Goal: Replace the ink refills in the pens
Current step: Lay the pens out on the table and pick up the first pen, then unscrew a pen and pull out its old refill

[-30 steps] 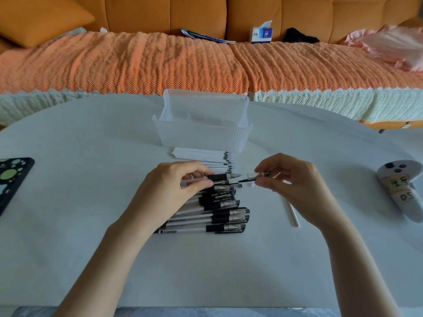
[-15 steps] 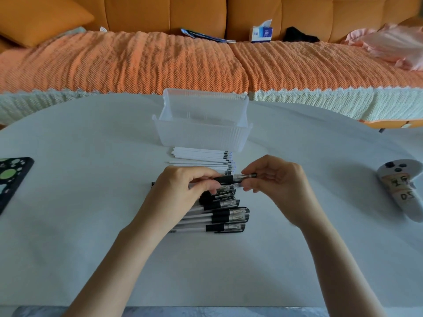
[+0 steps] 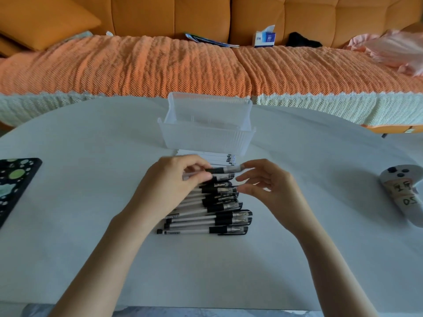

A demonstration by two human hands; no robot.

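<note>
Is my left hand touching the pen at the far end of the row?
Touching. The head view shows the left hand pinching the pen between thumb and fingers.

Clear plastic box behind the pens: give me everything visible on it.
The box is translucent whitish plastic, rectangular, open-topped, with a ribbed front wall and a flared rim; a taller clear panel, seemingly its raised lid, rises at the back. It stands upright on the white table, beyond the row of pens. A stack of white refills lies right at its front base. Nothing shows inside. Neither the left hand, gripping a pen, nor the right hand touches it.
</note>
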